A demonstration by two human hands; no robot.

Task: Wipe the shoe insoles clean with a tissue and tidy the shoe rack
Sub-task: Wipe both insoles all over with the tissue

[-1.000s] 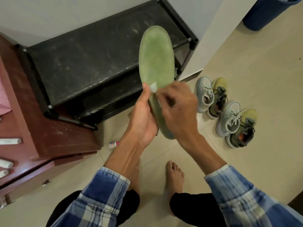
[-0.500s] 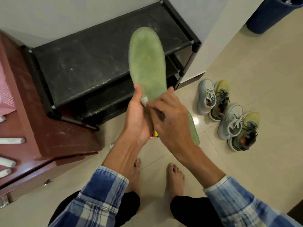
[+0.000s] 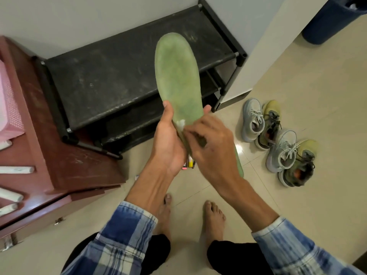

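A long green insole (image 3: 177, 76) stands upright in front of me, toe end up. My left hand (image 3: 168, 141) grips its lower part from the left, thumb on the face and fingers behind. My right hand (image 3: 210, 143) pinches a small wad of white tissue (image 3: 181, 123) against the insole's lower face. A second green insole (image 3: 239, 163) shows behind my right hand, its tip pointing down to the floor. The black shoe rack (image 3: 123, 76) stands behind, its shelves bare and dusty.
Two pairs of grey and yellow-green sneakers (image 3: 278, 139) lie on the tiled floor at the right. A brown wooden cabinet (image 3: 65, 155) stands left of the rack. A dark blue bin (image 3: 329, 20) is at the top right. My bare feet are below.
My right hand with the tissue has slid down the insole's face towards the heel end. The insole has tilted more upright, and the second insole now shows behind my right hand.
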